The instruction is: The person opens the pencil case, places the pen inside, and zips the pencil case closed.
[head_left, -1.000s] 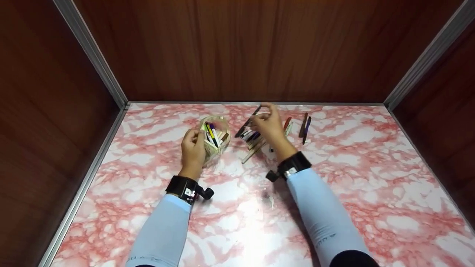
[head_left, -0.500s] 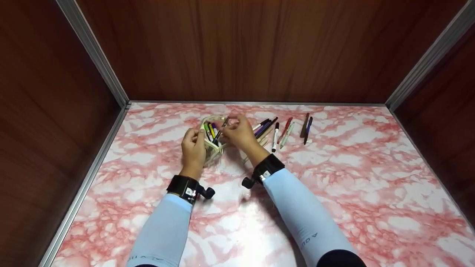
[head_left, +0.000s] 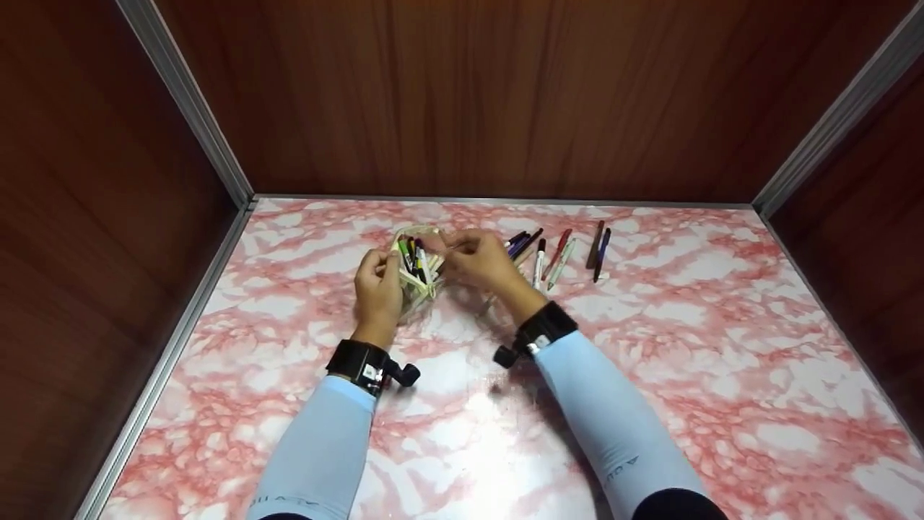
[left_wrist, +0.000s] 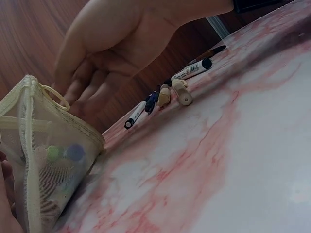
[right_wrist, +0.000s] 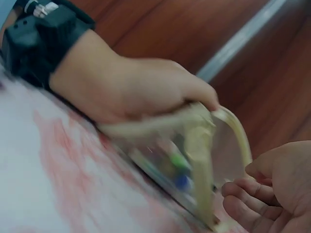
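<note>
A cream mesh pencil pouch stands with its mouth up, several pens and markers inside. My left hand pinches its left rim between thumb and fingers. On the other side, my right hand is close by the right rim, fingers loosely bent; the right wrist view shows no pen between those fingers. Through the mesh in the left wrist view, green and blue marker ends show. The rim reaches up to the right thumb in the right wrist view.
Right of the pouch lie loose pens: a white marker with black ends, a red pen, a pale green pen, a brown pen and a blue pen. Wood panels wall the marbled table.
My right hand carried a dark pen from the pile leftward over the pouch and let it go there. It has since drawn back slightly right. The left hand has stayed at the rim.
</note>
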### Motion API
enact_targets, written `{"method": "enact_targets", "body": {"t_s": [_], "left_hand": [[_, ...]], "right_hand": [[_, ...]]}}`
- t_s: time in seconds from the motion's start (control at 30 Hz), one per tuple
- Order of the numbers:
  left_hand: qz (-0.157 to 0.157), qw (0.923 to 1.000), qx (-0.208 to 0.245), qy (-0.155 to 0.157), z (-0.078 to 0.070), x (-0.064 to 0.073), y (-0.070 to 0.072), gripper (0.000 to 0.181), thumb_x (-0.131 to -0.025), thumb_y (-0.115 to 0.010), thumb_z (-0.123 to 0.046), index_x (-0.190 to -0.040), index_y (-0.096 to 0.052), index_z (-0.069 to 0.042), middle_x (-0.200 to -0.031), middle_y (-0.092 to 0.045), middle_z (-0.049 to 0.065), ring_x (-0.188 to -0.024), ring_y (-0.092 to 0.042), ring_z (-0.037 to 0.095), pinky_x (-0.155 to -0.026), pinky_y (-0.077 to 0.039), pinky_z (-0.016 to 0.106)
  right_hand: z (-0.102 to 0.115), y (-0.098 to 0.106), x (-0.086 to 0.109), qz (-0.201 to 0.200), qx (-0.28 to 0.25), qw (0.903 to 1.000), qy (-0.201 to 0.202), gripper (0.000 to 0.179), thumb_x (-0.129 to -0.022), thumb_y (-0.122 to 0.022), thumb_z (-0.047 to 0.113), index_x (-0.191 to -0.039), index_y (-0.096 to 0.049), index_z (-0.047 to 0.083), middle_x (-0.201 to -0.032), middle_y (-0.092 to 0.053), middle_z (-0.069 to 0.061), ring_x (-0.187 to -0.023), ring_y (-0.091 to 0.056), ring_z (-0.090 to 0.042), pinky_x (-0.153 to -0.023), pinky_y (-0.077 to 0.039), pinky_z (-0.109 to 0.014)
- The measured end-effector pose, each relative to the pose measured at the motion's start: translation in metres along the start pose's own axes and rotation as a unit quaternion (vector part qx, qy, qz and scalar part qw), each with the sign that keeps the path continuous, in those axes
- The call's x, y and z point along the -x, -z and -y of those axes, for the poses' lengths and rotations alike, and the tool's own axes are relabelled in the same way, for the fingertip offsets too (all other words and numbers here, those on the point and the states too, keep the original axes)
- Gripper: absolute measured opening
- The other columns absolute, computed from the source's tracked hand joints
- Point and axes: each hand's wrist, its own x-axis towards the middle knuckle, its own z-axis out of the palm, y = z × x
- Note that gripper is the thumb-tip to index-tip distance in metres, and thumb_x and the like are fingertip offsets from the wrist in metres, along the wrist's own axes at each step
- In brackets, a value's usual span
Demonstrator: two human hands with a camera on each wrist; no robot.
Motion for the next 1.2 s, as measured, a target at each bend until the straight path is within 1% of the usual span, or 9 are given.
{"method": "enact_targets", "body": {"t_s": [0.23, 0.4, 0.57, 0.67, 0.8, 0.9, 1.0, 1.1, 1.2], "left_hand": [[-0.005, 0.9999, -0.005, -0.012, 0.000, 0.000, 0.001, 0.021, -0.111, -0.070, -0.021, -0.094, -0.068, -0.008, -0.104, -0.074, 0.016, -0.090, -0.069, 0.017, -0.072, -0.057, 0.024], [-0.006, 0.9999, 0.000, -0.009, 0.001, 0.000, 0.001, 0.020, -0.111, -0.069, -0.020, -0.094, -0.068, -0.010, -0.105, -0.074, 0.019, -0.086, -0.066, 0.014, -0.068, -0.055, 0.022], [0.000, 1.0000, 0.004, 0.002, 0.000, 0.002, -0.001, 0.021, -0.112, -0.068, -0.021, -0.093, -0.067, -0.012, -0.102, -0.072, 0.014, -0.082, -0.065, 0.014, -0.062, -0.054, 0.022], [0.003, 1.0000, 0.003, 0.003, 0.000, 0.003, -0.002, 0.021, -0.112, -0.068, -0.020, -0.092, -0.067, -0.011, -0.099, -0.071, 0.010, -0.082, -0.066, 0.014, -0.064, -0.055, 0.023], [0.003, 1.0000, 0.003, -0.005, 0.001, 0.002, -0.003, 0.021, -0.111, -0.068, -0.019, -0.093, -0.067, -0.009, -0.098, -0.072, 0.014, -0.082, -0.065, 0.012, -0.065, -0.055, 0.022], [-0.002, 0.9999, 0.009, -0.009, 0.001, 0.002, -0.003, 0.020, -0.110, -0.068, -0.017, -0.093, -0.067, -0.007, -0.099, -0.072, 0.020, -0.079, -0.064, 0.012, -0.063, -0.052, 0.021], [-0.003, 1.0000, 0.002, -0.004, 0.000, 0.003, -0.002, 0.019, -0.110, -0.069, -0.019, -0.093, -0.068, -0.009, -0.097, -0.071, 0.016, -0.079, -0.063, 0.011, -0.063, -0.052, 0.021], [-0.002, 0.9999, -0.008, -0.007, 0.000, 0.002, -0.002, 0.019, -0.110, -0.069, -0.020, -0.095, -0.069, -0.009, -0.093, -0.070, 0.009, -0.080, -0.063, 0.011, -0.064, -0.052, 0.021], [-0.005, 0.9999, -0.011, -0.012, -0.001, 0.001, -0.002, 0.020, -0.110, -0.069, -0.020, -0.095, -0.069, -0.007, -0.089, -0.069, 0.004, -0.079, -0.063, 0.012, -0.064, -0.053, 0.022]], "right_hand": [[-0.028, 0.064, 0.006, -0.045, 0.023, 0.9987, 0.004, 0.026, -0.104, -0.070, 0.008, -0.124, -0.076, -0.006, -0.100, -0.081, -0.020, -0.082, -0.080, -0.034, -0.064, -0.066, -0.033], [-0.040, 0.108, 0.013, -0.066, 0.061, 0.9960, -0.009, 0.023, -0.108, -0.070, 0.011, -0.124, -0.077, -0.004, -0.104, -0.079, -0.018, -0.083, -0.077, -0.029, -0.066, -0.064, -0.031], [-0.053, 0.148, 0.025, -0.121, 0.106, 0.9866, -0.029, 0.028, -0.109, -0.066, 0.011, -0.130, -0.077, -0.004, -0.110, -0.077, -0.021, -0.085, -0.076, -0.026, -0.070, -0.063, -0.026], [-0.062, 0.167, 0.036, -0.150, 0.083, 0.9828, -0.068, 0.031, -0.109, -0.065, 0.013, -0.135, -0.074, -0.002, -0.112, -0.073, -0.020, -0.081, -0.071, -0.021, -0.067, -0.061, -0.027], [-0.074, 0.185, 0.050, -0.173, 0.051, 0.9798, -0.088, 0.031, -0.113, -0.064, 0.017, -0.137, -0.069, -0.002, -0.112, -0.071, -0.023, -0.077, -0.071, -0.023, -0.063, -0.063, -0.034], [-0.084, 0.194, 0.053, -0.189, 0.086, 0.9760, -0.065, 0.030, -0.112, -0.065, 0.017, -0.133, -0.071, -0.004, -0.109, -0.075, -0.025, -0.076, -0.074, -0.021, -0.067, -0.063, -0.029], [-0.092, 0.202, 0.053, -0.211, 0.137, 0.9654, -0.067, 0.031, -0.109, -0.066, 0.017, -0.129, -0.074, -0.004, -0.104, -0.075, -0.020, -0.075, -0.071, -0.017, -0.068, -0.060, -0.026], [-0.098, 0.211, 0.052, -0.225, 0.182, 0.9534, -0.083, 0.034, -0.107, -0.067, 0.020, -0.132, -0.075, -0.002, -0.106, -0.072, -0.017, -0.082, -0.067, -0.019, -0.075, -0.055, -0.029], [-0.100, 0.216, 0.052, -0.221, 0.190, 0.9520, -0.093, 0.039, -0.107, -0.068, 0.022, -0.139, -0.072, -0.001, -0.112, -0.072, -0.021, -0.093, -0.068, -0.030, -0.085, -0.055, -0.038]]}}
